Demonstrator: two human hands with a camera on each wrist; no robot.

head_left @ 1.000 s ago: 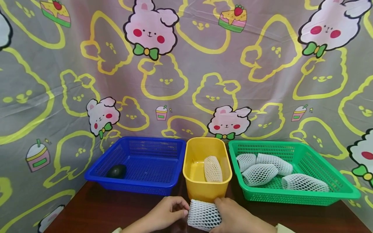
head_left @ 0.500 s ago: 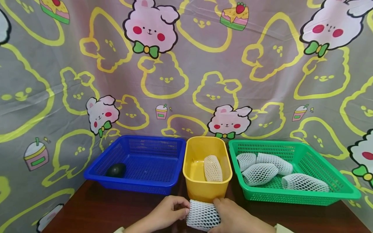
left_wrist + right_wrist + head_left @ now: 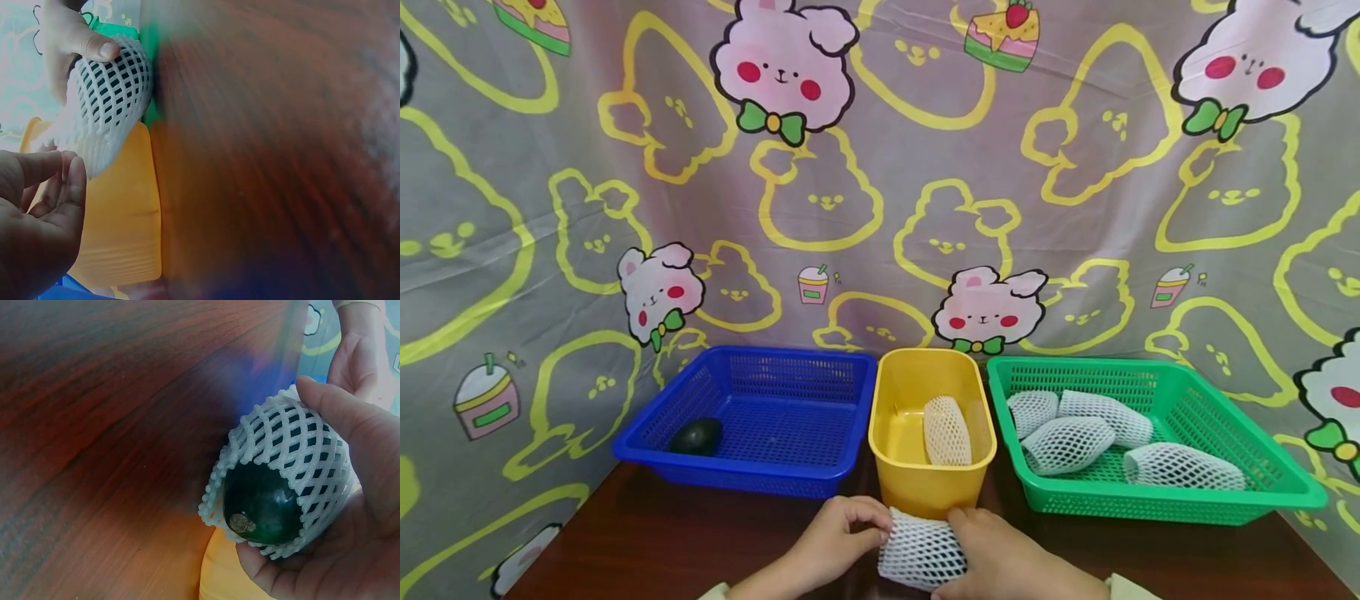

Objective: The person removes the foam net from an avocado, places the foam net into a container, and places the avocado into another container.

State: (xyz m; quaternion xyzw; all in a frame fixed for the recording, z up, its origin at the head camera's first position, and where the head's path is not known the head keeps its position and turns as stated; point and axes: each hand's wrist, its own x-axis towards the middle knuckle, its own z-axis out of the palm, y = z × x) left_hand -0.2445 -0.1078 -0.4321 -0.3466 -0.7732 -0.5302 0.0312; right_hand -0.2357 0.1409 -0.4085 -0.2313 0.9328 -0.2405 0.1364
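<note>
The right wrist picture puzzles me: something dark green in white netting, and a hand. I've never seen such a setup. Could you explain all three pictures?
There's no machine here, just a person's two bare hands. The wide picture comes from a camera worn on the head; the others come from one on each wrist, so they look sideways.

The right hand grips a white foam net around a smooth, dark green fruit. The left hand has its fingertips at the net's other end; whether they pinch it is unclear.

On the dark table stand a blue basket with one dark oval fruit, a yellow tub with one similar net, and a green basket with four more nets.
</note>
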